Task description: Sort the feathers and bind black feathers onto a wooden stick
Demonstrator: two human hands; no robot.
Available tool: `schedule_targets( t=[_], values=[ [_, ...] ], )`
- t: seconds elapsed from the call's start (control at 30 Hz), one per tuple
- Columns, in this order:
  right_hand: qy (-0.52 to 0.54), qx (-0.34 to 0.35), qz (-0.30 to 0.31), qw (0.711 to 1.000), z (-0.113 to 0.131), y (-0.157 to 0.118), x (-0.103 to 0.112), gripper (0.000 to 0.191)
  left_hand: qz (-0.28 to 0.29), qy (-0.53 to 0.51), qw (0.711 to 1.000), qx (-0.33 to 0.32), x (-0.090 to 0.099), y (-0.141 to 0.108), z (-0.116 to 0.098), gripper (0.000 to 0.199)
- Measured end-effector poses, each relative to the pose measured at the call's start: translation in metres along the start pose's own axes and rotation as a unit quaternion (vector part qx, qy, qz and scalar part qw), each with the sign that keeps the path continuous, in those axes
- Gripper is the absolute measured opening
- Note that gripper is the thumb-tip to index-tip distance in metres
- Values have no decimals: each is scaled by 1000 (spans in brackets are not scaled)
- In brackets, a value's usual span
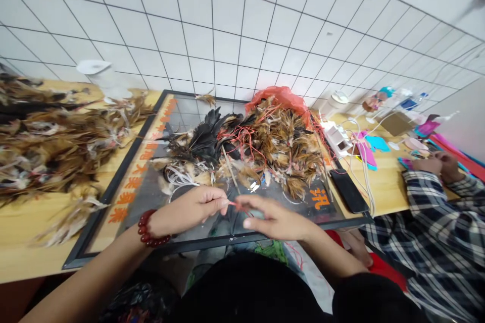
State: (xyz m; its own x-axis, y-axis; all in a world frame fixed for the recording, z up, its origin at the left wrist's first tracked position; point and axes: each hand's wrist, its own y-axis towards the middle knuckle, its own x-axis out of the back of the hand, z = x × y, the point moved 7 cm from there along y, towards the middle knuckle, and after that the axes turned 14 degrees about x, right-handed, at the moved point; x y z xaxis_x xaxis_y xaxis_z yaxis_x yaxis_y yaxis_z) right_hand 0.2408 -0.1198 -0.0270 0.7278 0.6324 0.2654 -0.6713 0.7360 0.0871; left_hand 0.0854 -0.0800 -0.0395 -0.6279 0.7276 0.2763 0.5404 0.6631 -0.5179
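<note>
Over the front part of a glass-topped board (pixel 151 207), my left hand (pixel 197 208) pinches a short length of red string (pixel 232 204) between thumb and forefinger. The string runs across to my right hand (pixel 273 216), whose curled fingers hold its other part; its thumb stands apart from the forefinger. Just beyond my hands lie a heap of brown feathers (pixel 280 146), black feathers (pixel 210 133) and a tangle of red strings (pixel 242 136). White cord loops (pixel 182 175) lie to the left of the heap. A thin stick (pixel 229 169) points toward my hands.
More brown feathers (pixel 56 146) cover the wooden table at left, by a white cup (pixel 96 78). A red plastic bag (pixel 278 96) sits behind the heap. At right are a black phone (pixel 348 191), a white power strip (pixel 336 139) and a co-worker in a plaid sleeve (pixel 428 197).
</note>
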Motion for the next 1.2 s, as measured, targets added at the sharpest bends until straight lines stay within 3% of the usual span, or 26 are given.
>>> schedule_targets(
  t=[0.07,0.13,0.17,0.23,0.3,0.4,0.47,0.53,0.63,0.73,0.83,0.9,1.0,1.07,1.13,1.2],
  values=[
    [160,-53,58,984,-22,13,-24,48,-32,19,999,-2,7,-4,1,43],
    [229,-95,35,968,-43,23,-26,48,-60,13,998,3,19,-8,8,43],
    [205,-96,-6,974,-53,29,-18,46,-77,-1,997,4,27,-10,13,43],
    [56,-68,-106,990,-65,40,9,39,-141,-44,989,3,50,-14,27,42],
    [-145,-49,-157,976,-69,49,30,32,-252,-78,965,-5,81,-21,42,41],
    [-345,-94,-117,927,-77,59,33,26,-408,-53,912,3,119,-33,59,38],
    [-400,-128,-73,905,-83,63,26,29,-465,-2,885,26,127,-35,61,31],
    [-420,-149,-52,894,-86,64,20,36,-491,47,868,56,123,-31,57,25],
    [-402,-153,-76,899,-85,61,23,25,-489,99,862,95,102,-17,48,28],
    [-297,-124,-141,936,-82,51,32,22,-441,75,891,75,77,2,43,36],
    [-139,-90,-189,968,-80,39,30,30,-359,-52,931,30,57,23,42,39],
    [-63,-72,-186,978,-79,35,18,34,-292,-200,935,-1,47,35,40,39],
    [-2,-71,-141,988,-75,39,-2,34,-201,-423,882,-43,40,46,36,41],
    [31,-70,-125,989,-70,46,-4,34,-194,-515,833,-60,44,43,38,30],
    [59,-41,-160,984,-62,55,12,40,-219,-567,790,-74,53,32,47,19],
    [73,-2,-238,968,-55,60,41,43,-239,-608,752,-85,62,20,60,12]
  ],
)
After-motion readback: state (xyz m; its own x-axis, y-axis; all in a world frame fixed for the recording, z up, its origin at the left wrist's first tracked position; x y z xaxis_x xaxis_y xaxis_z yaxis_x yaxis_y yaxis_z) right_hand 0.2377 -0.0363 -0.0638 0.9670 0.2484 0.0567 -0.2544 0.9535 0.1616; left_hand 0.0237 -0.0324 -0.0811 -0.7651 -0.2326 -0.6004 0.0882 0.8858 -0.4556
